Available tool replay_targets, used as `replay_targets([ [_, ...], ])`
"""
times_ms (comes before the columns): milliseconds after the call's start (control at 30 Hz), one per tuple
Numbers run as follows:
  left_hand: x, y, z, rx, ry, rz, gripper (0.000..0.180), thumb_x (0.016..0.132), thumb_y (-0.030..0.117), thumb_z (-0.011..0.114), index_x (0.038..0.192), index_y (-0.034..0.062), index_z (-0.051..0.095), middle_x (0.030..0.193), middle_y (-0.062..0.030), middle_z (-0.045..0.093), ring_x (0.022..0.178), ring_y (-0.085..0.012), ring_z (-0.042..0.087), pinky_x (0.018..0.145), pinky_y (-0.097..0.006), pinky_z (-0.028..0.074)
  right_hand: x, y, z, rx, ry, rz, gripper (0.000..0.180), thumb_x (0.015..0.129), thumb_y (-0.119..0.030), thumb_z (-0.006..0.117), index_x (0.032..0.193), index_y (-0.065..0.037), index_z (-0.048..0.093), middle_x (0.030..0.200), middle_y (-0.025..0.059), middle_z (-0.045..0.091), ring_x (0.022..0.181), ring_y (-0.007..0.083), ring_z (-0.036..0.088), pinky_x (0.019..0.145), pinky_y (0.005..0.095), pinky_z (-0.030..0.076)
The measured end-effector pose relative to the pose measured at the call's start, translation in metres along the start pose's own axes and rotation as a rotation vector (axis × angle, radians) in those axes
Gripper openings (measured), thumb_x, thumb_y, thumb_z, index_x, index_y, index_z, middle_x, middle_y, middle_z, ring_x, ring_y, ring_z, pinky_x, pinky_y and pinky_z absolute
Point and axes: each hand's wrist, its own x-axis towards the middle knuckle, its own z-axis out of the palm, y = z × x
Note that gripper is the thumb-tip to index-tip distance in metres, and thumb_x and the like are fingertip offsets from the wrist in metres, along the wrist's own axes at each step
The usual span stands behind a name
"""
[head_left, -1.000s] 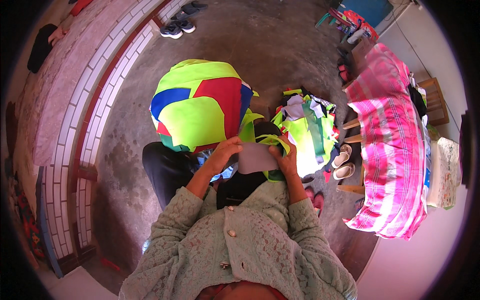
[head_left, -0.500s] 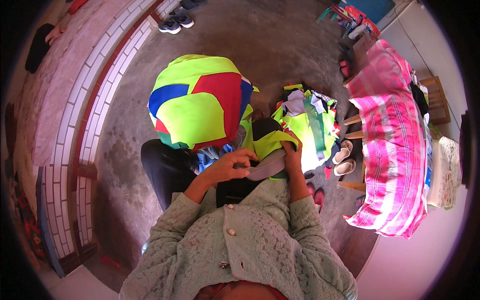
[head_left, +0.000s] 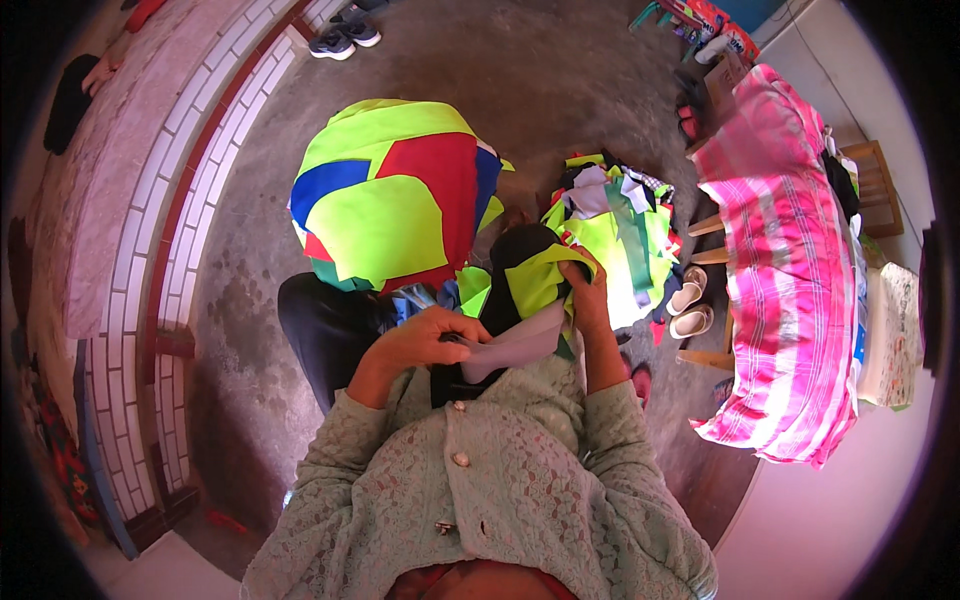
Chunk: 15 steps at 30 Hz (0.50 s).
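Between my hands, above my lap, a grey fabric scrap [head_left: 522, 340] is stretched out. My left hand [head_left: 425, 338] pinches its left end. Closed around its right end and a neon yellow fabric piece [head_left: 535, 283] is my right hand [head_left: 588, 295]; the yellow piece drapes over my dark-clad right knee. Beyond my left knee stands a large rounded bundle [head_left: 385, 200] covered in neon yellow, red and blue cloth. A loose heap of fabric scraps [head_left: 625, 235], mostly neon yellow with green, grey and black, lies beyond my right hand.
A pink plaid cloth [head_left: 775, 290] covers a wooden-legged seat on the right. Beige slippers [head_left: 688, 305] lie beside it. Dark sneakers [head_left: 345, 40] rest on the concrete floor at the far left, near a low white-tiled wall [head_left: 185, 200].
My left hand has drawn left and slightly down, and the grey scrap is now pulled straighter between my hands. My right hand still grips the cloth, slightly higher.
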Motion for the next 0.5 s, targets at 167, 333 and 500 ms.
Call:
replay_targets([
  [167, -0.026, 0.028, -0.013, -0.282, 0.297, 0.067, 0.022, 0.078, 0.016, 0.058, 0.092, -0.0009, 0.059, 0.089, -0.0042, 0.061, 0.082, -0.0107, 0.056, 0.075, -0.025, 0.043, 0.001, 0.006, -0.002, -0.230, -0.030, -0.097, 0.005, 0.085, -0.007, 0.061, 0.088, -0.004, 0.058, 0.079, -0.0025, 0.054, 0.075, 0.0066, 0.049, 0.070, 0.0218, 0.040],
  [333, -0.042, 0.068, -0.033, -0.311, 0.535, 0.217, 0.021, 0.078, 0.019, 0.059, 0.088, 0.0003, 0.058, 0.085, -0.0040, 0.060, 0.080, -0.0113, 0.056, 0.074, -0.025, 0.043, -0.002, -0.003, 0.007, -0.219, -0.035, -0.094, 0.010, 0.085, -0.007, 0.062, 0.092, -0.004, 0.057, 0.081, -0.0020, 0.056, 0.076, 0.0072, 0.050, 0.070, 0.0220, 0.041],
  [500, -0.050, 0.096, -0.063, -0.436, 0.817, 0.549, 0.039, 0.075, 0.024, 0.063, 0.105, -0.0005, 0.057, 0.098, -0.0095, 0.061, 0.088, -0.0189, 0.058, 0.080, -0.032, 0.046, 0.003, -0.004, 0.005, -0.155, -0.042, -0.074, 0.005, 0.087, -0.006, 0.059, 0.091, -0.005, 0.057, 0.079, -0.0047, 0.052, 0.072, 0.0048, 0.047, 0.067, 0.0197, 0.039],
])
